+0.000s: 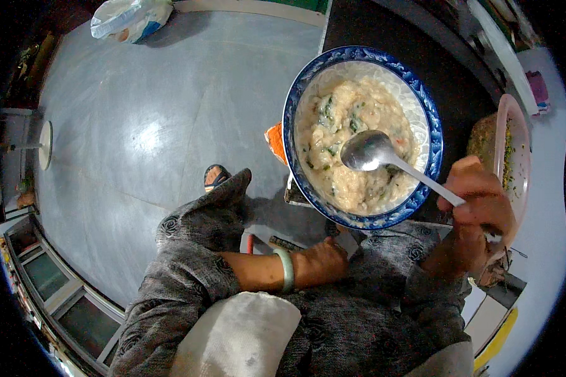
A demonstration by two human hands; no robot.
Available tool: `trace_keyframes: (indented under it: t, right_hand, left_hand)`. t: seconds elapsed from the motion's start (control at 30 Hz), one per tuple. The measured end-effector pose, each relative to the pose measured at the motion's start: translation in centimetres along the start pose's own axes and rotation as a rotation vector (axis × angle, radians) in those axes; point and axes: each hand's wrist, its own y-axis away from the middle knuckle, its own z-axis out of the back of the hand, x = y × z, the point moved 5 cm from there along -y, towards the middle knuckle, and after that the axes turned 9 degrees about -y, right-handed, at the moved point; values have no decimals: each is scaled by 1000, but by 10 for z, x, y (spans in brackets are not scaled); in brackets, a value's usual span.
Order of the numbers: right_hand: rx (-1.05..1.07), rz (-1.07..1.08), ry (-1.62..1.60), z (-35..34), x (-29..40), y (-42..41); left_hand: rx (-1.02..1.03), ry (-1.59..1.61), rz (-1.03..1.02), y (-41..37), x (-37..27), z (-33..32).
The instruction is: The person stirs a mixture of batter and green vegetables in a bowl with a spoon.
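A white bowl with a blue patterned rim holds thick, pale porridge-like food flecked with green leaves. My right hand, at the bowl's right, grips the handle of a metal spoon. The spoon's rounded back faces up over the food; whether it touches the food is unclear. My left hand, with a pale green bangle on its wrist, is low over my lap, below the bowl's near rim. Its fingers are partly hidden, and I cannot tell whether they hold anything. What supports the bowl is hidden.
A dark tabletop extends behind the bowl. At the right stands a pink translucent basin with green bits inside. An orange packet shows past the bowl's left rim. A plastic bag sits on the grey floor.
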Motion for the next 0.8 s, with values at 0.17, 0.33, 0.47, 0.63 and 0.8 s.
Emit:
trace_keyframes:
  t: [0.17, 0.33, 0.47, 0.63, 0.8]
  right_hand:
    - [-146, -87, -73, 2, -11, 2]
    - [-130, -89, -132, 0, -17, 3]
    - [-111, -116, -177, 4, -19, 8]
    - [-116, -182, -255, 9, -22, 14]
    - [-190, -234, -267, 12, -23, 20]
  left_hand:
    - [-13, 126, -37, -4, 5, 3]
    - [-18, 235, -61, -7, 9, 7]
    - [-15, 285, -70, -9, 10, 11]
    - [-3, 329, -81, -12, 11, 13]
    - [2, 367, -92, -17, 12, 15]
